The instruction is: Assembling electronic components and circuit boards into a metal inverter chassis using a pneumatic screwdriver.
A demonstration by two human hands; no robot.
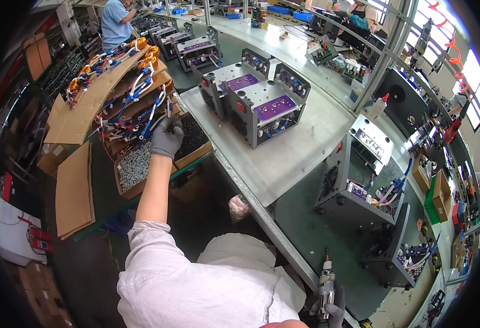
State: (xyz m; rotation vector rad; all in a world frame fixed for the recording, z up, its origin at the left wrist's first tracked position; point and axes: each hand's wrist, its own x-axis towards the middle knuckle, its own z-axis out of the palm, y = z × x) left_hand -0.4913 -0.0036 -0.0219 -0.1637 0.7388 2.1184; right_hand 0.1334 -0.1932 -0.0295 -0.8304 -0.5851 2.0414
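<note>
My left hand (167, 138), in a grey glove, reaches over the parts boxes at the left, its fingers curled. Whatever the fingers pinch, if anything, is too small to make out. Beneath and beside it are a carton of silver screws (135, 167) and a box of small black parts (193, 134). Cables with blue sleeves (136, 90) lie just beyond the fingertips. At the lower right my gloved right hand (335, 310) is closed around a power screwdriver (326, 284), its bit pointing away from me.
Dark metal housings with purple boards (275, 108) stand on the metal bench (262, 175). More open housings (355, 186) are at the right. Cardboard sheets (74, 191) lean at the left. A bench post (382, 65) rises at the back right. Another person (115, 24) stands far left.
</note>
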